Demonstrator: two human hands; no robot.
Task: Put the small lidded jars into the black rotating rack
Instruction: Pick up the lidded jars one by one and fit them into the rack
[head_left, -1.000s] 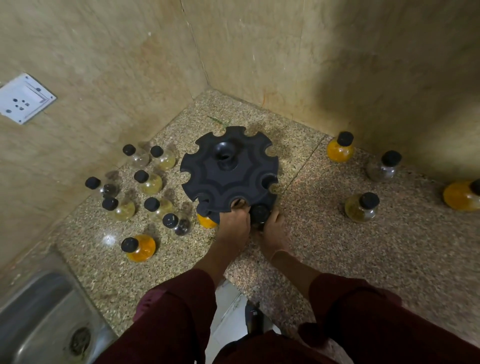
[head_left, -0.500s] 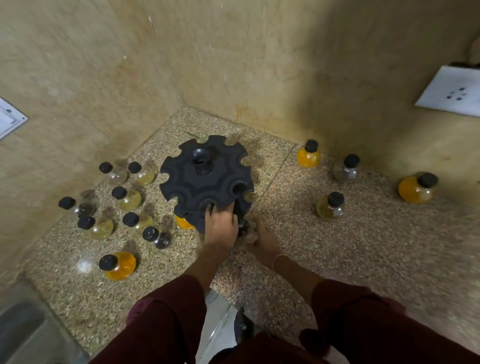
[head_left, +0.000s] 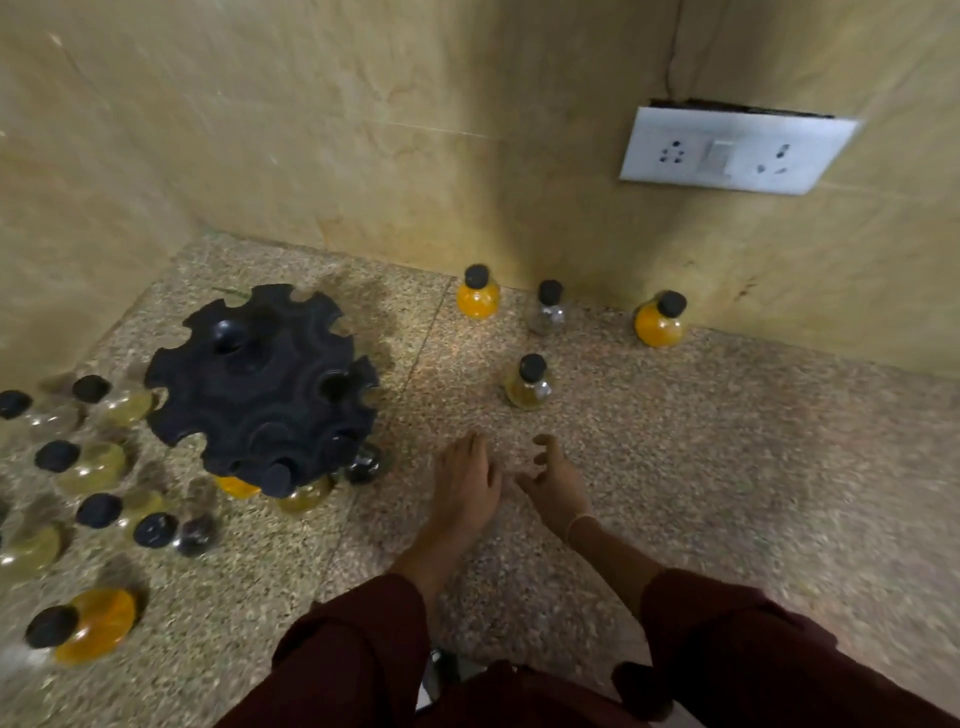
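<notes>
The black rotating rack (head_left: 262, 387) stands on the speckled counter at left, with three black-lidded jars hanging in its near slots: an orange one (head_left: 236, 487), a pale one (head_left: 306, 494) and a dark one (head_left: 363, 464). My left hand (head_left: 464, 486) and my right hand (head_left: 556, 480) hover empty over the counter to the right of the rack, fingers apart. A pale yellow jar (head_left: 528, 383) stands just beyond them. Further back by the wall are an orange jar (head_left: 478, 299), a clear jar (head_left: 546, 309) and another orange jar (head_left: 660, 319).
Several loose jars (head_left: 93, 462) crowd the counter left of the rack, with an orange one (head_left: 85, 626) nearest the front. Tiled walls close the back and left. A white socket plate (head_left: 727, 150) is on the right wall.
Both hands have let go of the rack and the jar at its near edge and moved right over the counter. The view has swung right.
</notes>
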